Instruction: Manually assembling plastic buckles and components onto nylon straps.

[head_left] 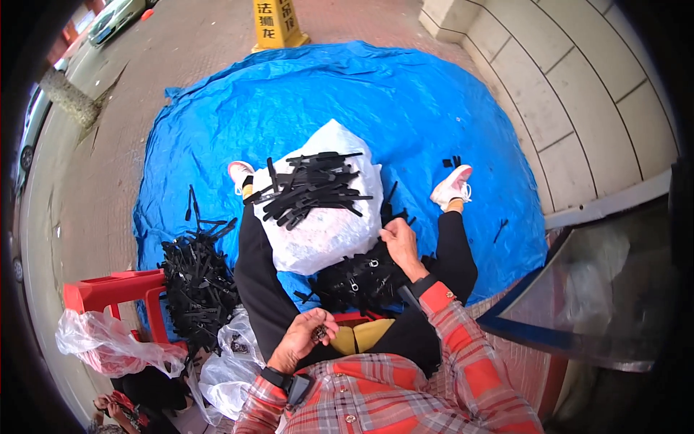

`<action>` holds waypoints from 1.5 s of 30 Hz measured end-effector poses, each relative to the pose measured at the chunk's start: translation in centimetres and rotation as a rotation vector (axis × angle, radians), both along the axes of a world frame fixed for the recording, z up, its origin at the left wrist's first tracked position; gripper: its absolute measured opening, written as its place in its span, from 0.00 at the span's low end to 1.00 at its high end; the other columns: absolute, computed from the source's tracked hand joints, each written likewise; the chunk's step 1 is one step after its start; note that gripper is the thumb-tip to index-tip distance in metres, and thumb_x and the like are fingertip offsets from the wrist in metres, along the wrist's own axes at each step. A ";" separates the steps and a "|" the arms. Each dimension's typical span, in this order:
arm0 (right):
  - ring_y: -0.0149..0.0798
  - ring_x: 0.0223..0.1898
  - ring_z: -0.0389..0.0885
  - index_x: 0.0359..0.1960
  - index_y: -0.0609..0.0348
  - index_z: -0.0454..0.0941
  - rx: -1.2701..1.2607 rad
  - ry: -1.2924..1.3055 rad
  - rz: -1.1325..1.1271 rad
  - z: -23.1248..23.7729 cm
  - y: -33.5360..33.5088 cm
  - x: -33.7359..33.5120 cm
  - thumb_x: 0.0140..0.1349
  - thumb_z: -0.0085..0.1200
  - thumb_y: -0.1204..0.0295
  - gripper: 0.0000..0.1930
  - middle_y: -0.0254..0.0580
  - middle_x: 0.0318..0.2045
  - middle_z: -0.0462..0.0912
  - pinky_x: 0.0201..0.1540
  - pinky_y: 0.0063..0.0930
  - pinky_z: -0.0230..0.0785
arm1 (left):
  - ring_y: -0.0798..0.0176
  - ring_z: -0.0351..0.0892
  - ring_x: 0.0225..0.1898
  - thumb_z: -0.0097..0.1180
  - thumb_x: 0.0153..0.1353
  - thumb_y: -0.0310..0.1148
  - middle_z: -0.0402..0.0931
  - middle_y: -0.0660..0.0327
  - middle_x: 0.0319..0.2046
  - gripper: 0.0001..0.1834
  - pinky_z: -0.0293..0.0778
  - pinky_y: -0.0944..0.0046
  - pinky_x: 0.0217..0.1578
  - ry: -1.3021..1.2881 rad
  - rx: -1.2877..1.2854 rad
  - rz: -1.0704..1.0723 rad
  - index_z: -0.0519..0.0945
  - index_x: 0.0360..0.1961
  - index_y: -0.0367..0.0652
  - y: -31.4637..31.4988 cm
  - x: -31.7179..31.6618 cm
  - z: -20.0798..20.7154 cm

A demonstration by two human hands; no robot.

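Cupped near my lap, my left hand (307, 337) holds a cluster of small dark pieces (319, 333), too small to name exactly. Beside the right edge of a stuffed white plastic bag (311, 249), my right hand (402, 247) has its thumb and fingers pinched together; whether anything is between them is hidden. On top of the bag lies a heap of black straps (311, 188). Below the right hand, between my legs, spreads a pile of black strap pieces (358, 282) with a few shiny metal buckles in it.
Under everything is a blue tarp (405, 87). To my left stand another black strap pile (199, 289), a red plastic stool (116, 289) and clear plastic bags (228, 380). A yellow sign (276, 29) is at the far edge, a tiled wall (564, 94) at right. Another person's hands (108, 406) show lower left.
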State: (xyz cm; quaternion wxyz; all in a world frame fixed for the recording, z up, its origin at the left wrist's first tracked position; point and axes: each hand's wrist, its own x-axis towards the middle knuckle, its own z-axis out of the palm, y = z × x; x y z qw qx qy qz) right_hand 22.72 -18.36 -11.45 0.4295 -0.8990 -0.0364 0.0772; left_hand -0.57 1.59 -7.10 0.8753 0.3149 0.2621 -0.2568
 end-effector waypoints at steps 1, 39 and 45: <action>0.52 0.33 0.79 0.30 0.63 0.74 0.094 0.033 0.031 0.3 1.9 0.7 0.48 0.59 0.70 0.11 0.53 0.28 0.79 0.34 0.36 0.70 | 0.68 0.75 0.24 0.43 0.65 0.38 0.77 0.60 0.25 0.14 0.71 0.71 0.25 0.037 0.021 0.002 0.74 0.37 0.37 0.0 0.2 0.9; 0.28 0.13 0.69 0.60 0.62 0.53 0.580 0.313 0.373 10.9 2.3 -13.2 0.54 0.44 0.83 0.29 0.40 0.18 0.72 0.16 0.19 0.67 | 0.65 0.79 0.38 0.52 0.58 0.24 0.77 0.58 0.37 0.12 0.77 0.73 0.36 -0.146 -0.010 0.460 0.73 0.44 0.38 1.3 -3.1 3.9; 0.27 0.16 0.72 0.48 0.67 0.66 0.510 0.310 0.488 11.4 2.4 -14.7 0.56 0.48 0.80 0.16 0.42 0.20 0.76 0.20 0.20 0.66 | 0.67 0.79 0.37 0.51 0.60 0.26 0.77 0.59 0.37 0.13 0.77 0.74 0.35 -0.184 0.021 0.485 0.72 0.47 0.40 1.4 -3.8 4.7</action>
